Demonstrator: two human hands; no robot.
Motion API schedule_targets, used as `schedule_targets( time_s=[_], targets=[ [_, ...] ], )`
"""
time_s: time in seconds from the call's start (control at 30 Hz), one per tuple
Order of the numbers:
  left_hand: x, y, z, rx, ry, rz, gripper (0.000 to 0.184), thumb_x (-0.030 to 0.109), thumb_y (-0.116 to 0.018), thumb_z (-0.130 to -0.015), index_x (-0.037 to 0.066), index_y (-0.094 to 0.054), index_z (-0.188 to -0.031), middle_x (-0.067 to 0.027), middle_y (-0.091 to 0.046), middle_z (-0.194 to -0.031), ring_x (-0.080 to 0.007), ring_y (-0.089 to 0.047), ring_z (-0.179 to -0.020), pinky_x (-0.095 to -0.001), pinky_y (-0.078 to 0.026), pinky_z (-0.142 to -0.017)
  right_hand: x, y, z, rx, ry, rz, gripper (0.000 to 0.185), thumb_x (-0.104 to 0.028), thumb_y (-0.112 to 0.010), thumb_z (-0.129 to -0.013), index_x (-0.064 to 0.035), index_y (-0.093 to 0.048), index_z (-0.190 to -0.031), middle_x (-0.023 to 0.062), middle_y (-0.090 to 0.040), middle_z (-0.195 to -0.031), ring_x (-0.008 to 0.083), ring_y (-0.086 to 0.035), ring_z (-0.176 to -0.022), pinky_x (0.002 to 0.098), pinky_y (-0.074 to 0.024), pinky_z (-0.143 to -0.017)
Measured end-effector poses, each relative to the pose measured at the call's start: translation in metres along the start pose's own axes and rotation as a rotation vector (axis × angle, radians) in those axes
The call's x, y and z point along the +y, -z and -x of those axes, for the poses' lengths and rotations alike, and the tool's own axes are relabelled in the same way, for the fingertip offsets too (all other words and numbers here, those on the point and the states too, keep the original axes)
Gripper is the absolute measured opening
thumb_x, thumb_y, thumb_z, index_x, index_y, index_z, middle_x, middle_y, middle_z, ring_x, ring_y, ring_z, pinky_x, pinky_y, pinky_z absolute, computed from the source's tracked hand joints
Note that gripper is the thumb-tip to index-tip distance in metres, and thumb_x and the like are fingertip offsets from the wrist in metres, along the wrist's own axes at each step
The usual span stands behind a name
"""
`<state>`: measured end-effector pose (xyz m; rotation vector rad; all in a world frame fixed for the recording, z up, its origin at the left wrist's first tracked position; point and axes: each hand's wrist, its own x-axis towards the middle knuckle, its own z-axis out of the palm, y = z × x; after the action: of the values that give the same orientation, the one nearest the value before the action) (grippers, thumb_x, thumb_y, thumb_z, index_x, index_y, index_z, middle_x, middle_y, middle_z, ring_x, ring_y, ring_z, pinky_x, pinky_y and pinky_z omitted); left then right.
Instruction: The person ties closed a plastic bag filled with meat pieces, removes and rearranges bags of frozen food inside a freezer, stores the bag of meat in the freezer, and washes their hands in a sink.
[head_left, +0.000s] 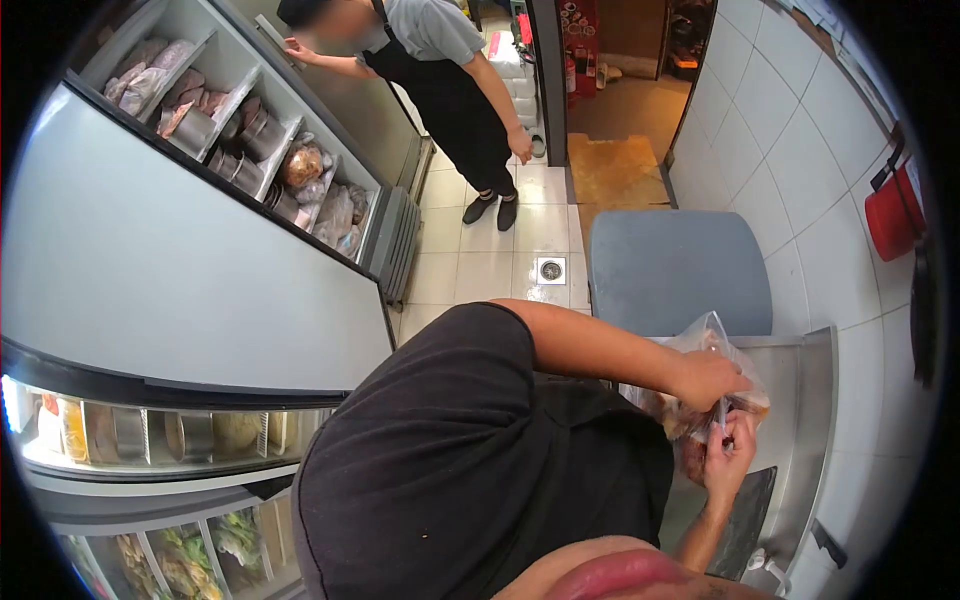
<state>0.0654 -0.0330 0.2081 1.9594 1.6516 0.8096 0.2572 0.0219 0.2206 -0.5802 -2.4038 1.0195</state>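
A clear plastic bag (712, 335) with reddish-brown pieces that look like meat lies at the steel counter (785, 362). My left hand (712, 381) reaches over it from above, fingers curled closed on the plastic. Just below, my right hand (731, 450) pinches the bag's gathered film, close to the left fingertips. More reddish pieces (694, 460) show under the film beside the right hand. My left forearm and sleeve cover part of the counter, and the left fingertips are partly hidden.
A grey-blue board or lid (680, 270) is beyond the bag. A co-worker in a dark apron (445, 105) touches a refrigerator door (345, 95). Refrigerators with packed compartments (240, 130) stand left. A tiled wall (800, 190) with a red hanging item (890, 215) borders the right.
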Motion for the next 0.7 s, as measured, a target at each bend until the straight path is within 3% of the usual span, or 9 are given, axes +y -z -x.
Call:
schedule_targets(
  time_s=[0.2, 0.3, 0.4, 0.43, 0.47, 0.53, 0.63, 0.7],
  targets=[
    [0.002, -0.008, -0.004, 0.069, 0.035, 0.043, 0.062, 0.004, -0.071, -0.068, 0.006, -0.053, -0.128, -0.0193, -0.063, -0.104, -0.0407, -0.062, -0.101, -0.0483, -0.050, -0.085, -0.002, -0.010, 0.002, 0.129, 0.077, -0.017, 0.024, 0.006, -0.064, -0.077, -0.0014, -0.040, -0.075, 0.0107, -0.053, -0.088, 0.0257, -0.051, -0.082, 0.0328, -0.0431, -0.081],
    [-0.010, -0.019, -0.010, 0.148, 0.031, 0.172, 0.066, 0.000, -0.067, -0.071, 0.005, -0.049, -0.134, -0.0190, -0.064, -0.102, -0.0403, -0.062, -0.101, -0.0471, -0.050, -0.083, 0.005, -0.006, -0.002, 0.108, 0.133, -0.058, 0.023, 0.005, -0.063, -0.083, -0.0020, -0.041, -0.077, 0.0084, -0.055, -0.091, 0.0202, -0.052, -0.084, 0.0301, -0.0427, -0.080],
    [-0.010, -0.018, -0.016, 0.137, 0.075, 0.255, 0.068, -0.002, -0.063, -0.072, 0.004, -0.045, -0.138, -0.0194, -0.064, -0.101, -0.0377, -0.063, -0.099, -0.0442, -0.051, -0.080, 0.040, -0.002, -0.002, 0.023, -0.252, -0.335, 0.022, 0.003, -0.061, -0.089, -0.0026, -0.042, -0.079, 0.0055, -0.056, -0.096, 0.0128, -0.051, -0.088, 0.0252, -0.0408, -0.079],
    [-0.009, -0.014, -0.019, 0.124, 0.109, 0.305, 0.068, -0.002, -0.062, -0.073, 0.003, -0.045, -0.138, -0.0197, -0.064, -0.100, -0.0366, -0.063, -0.098, -0.0432, -0.051, -0.079, 0.047, 0.000, -0.004, 0.016, -0.272, -0.307, 0.011, -0.005, -0.058, -0.096, -0.0026, -0.052, -0.087, 0.0013, -0.060, -0.098, 0.0080, -0.053, -0.084, 0.0208, -0.0408, -0.078],
    [-0.006, -0.011, -0.022, 0.112, 0.143, 0.357, 0.068, -0.003, -0.061, -0.073, 0.002, -0.044, -0.138, -0.0200, -0.064, -0.099, -0.0355, -0.064, -0.097, -0.0422, -0.051, -0.078, 0.053, -0.003, -0.004, 0.084, -0.267, -0.339, 0.006, -0.003, -0.058, -0.095, -0.0019, -0.054, -0.092, 0.0011, -0.060, -0.097, 0.0087, -0.053, -0.084, 0.0221, -0.0420, -0.077],
    [0.003, -0.006, -0.025, 0.157, 0.140, 0.391, 0.066, -0.003, -0.059, -0.073, 0.001, -0.044, -0.138, -0.0197, -0.064, -0.097, -0.0340, -0.064, -0.095, -0.0411, -0.051, -0.077, 0.030, -0.014, -0.018, 0.219, -0.255, -0.401, 0.009, -0.001, -0.059, -0.094, -0.0004, -0.057, -0.102, 0.0007, -0.059, -0.094, 0.0100, -0.054, -0.085, 0.0248, -0.0445, -0.076],
    [0.026, 0.011, -0.020, 0.148, 0.153, 0.432, 0.065, -0.002, -0.058, -0.074, 0.001, -0.043, -0.137, -0.0200, -0.063, -0.100, -0.0351, -0.063, -0.096, -0.0417, -0.050, -0.078, 0.041, -0.021, -0.027, 0.076, -0.147, -0.333, 0.017, 0.000, -0.057, -0.094, 0.0010, -0.060, -0.111, 0.0012, -0.064, -0.098, 0.0107, -0.057, -0.088, 0.0266, -0.0469, -0.079],
    [0.024, 0.006, -0.022, 0.199, 0.082, 0.379, 0.064, -0.001, -0.059, -0.074, 0.001, -0.044, -0.136, -0.0206, -0.061, -0.104, -0.0369, -0.061, -0.099, -0.0427, -0.050, -0.080, 0.069, -0.018, -0.031, -0.037, -0.186, -0.295, 0.015, 0.000, -0.057, -0.093, 0.0017, -0.061, -0.107, 0.0020, -0.066, -0.099, 0.0108, -0.058, -0.090, 0.0266, -0.0467, -0.082]
  ],
)
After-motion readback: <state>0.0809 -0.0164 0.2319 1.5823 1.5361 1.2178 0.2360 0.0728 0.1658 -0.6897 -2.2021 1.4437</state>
